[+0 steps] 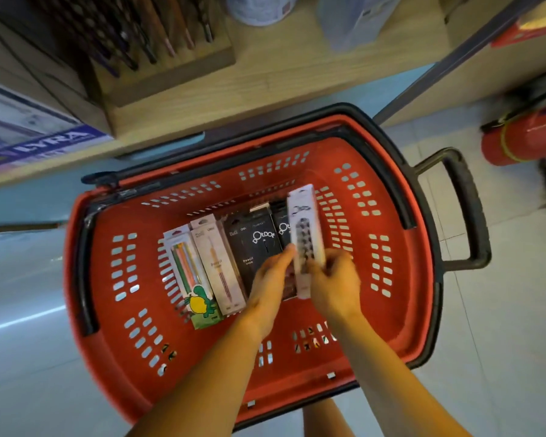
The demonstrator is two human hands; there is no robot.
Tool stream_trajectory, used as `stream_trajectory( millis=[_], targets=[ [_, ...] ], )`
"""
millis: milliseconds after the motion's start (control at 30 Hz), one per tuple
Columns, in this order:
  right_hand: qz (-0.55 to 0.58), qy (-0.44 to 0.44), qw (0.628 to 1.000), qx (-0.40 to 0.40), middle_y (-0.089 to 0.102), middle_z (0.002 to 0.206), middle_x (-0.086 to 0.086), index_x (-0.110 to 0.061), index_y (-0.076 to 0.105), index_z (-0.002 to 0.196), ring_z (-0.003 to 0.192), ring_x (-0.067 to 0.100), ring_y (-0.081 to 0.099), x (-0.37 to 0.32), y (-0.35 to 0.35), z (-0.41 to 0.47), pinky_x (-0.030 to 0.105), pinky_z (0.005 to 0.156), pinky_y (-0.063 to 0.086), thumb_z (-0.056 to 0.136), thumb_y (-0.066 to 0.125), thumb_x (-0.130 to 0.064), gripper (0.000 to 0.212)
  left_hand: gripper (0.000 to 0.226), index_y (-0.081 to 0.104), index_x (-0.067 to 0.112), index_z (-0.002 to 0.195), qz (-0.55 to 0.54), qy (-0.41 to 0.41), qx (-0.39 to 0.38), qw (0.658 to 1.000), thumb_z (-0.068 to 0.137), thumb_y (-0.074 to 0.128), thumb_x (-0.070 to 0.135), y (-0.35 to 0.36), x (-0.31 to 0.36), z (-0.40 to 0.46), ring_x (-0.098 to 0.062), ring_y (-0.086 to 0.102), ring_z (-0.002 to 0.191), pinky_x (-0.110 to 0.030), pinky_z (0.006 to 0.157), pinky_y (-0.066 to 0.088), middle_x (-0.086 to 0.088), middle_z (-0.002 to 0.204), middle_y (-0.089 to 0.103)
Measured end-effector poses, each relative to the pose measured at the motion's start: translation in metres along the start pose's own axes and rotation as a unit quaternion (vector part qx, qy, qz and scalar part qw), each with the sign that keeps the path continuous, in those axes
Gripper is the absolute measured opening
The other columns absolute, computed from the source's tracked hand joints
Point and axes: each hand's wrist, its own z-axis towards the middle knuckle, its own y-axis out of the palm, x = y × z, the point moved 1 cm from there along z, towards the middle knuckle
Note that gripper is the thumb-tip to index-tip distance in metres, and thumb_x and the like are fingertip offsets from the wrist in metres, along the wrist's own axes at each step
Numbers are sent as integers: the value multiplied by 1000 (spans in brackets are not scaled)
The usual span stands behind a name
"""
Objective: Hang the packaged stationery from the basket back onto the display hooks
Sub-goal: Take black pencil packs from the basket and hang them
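Observation:
A red plastic basket (114, 279) with black handles stands on the floor below me. Several stationery packs lie side by side on its bottom: a pack with a turtle picture (189, 275), a beige pencil pack (218, 266) and black pencil packs (252, 247). A long white pack (304, 222) is tilted up above the others. My right hand (331, 285) grips its lower end. My left hand (271, 279) touches its left edge with the fingertips. No display hooks are in view.
A wooden shelf (265, 77) runs along the top with a wooden block of pencils (158, 48) and a blue-labelled box (29, 134). A red fire extinguisher (524, 137) lies on the tiled floor at the right. The basket's pull handle (467, 209) sticks out to the right.

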Motion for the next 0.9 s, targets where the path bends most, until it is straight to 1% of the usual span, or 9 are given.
stream_trajectory(
  millis=[67,133,233,333,467,567,667,767,900],
  targets=[
    [48,-2,995,-82,74,100,1,-18,65,112,91,21,73,0,10,-14,50,81,61,94,69,-19,18,28,75,24,115,-97,4,32,995,94,69,42,-10,-1,-4,-24,73,105,-40,87,56,-6,111,79],
    [51,-2,990,-130,76,98,-1,-18,71,110,92,18,73,-2,20,-18,48,86,60,99,64,-27,16,17,73,23,112,-89,48,120,988,95,72,25,-26,-3,-6,-26,72,105,-42,87,57,-6,114,78],
    [-43,-34,996,-67,71,115,4,-14,65,123,108,23,68,-1,40,-4,45,93,56,103,56,-39,33,27,62,22,128,-65,90,220,969,101,64,17,-55,-6,-10,-22,67,112,-41,90,56,-1,125,71],
    [-233,-74,969,-45,56,134,7,-13,47,141,125,28,56,-3,72,12,44,100,52,96,64,-46,58,27,59,30,125,-66,102,216,969,102,62,15,-78,-13,-10,-23,64,120,-50,103,52,3,128,68],
    [-337,-71,938,-33,48,141,16,-7,34,146,131,32,49,-5,109,22,44,104,51,91,74,-34,73,28,57,30,125,-57,101,206,972,102,62,15,-90,-21,-9,-25,63,121,-54,105,51,2,130,66],
    [-295,-31,954,-37,53,135,15,-7,49,134,126,32,53,-1,111,31,43,104,50,93,72,-30,53,31,57,27,130,-71,92,206,972,102,63,15,-90,-26,-6,-26,63,121,-57,107,50,0,131,67],
    [-203,-15,978,-46,62,125,8,-16,64,120,112,28,63,7,93,41,45,95,56,90,75,-35,37,28,60,28,124,-78,82,203,973,100,65,15,-85,-26,-5,-24,66,117,-56,106,52,2,124,71],
    [-176,-20,982,-64,67,123,4,-23,68,114,109,24,67,12,59,54,45,94,58,91,73,-37,27,30,60,27,127,-90,70,193,975,100,66,17,-76,-23,-3,-28,68,116,-58,104,52,1,124,72],
    [-197,-8,975,-105,67,122,8,-14,64,118,116,27,65,8,23,72,45,100,55,100,62,-23,20,32,59,29,130,-91,66,186,976,100,66,19,-68,-22,2,-32,69,114,-60,102,53,-1,123,73]
  ],
)
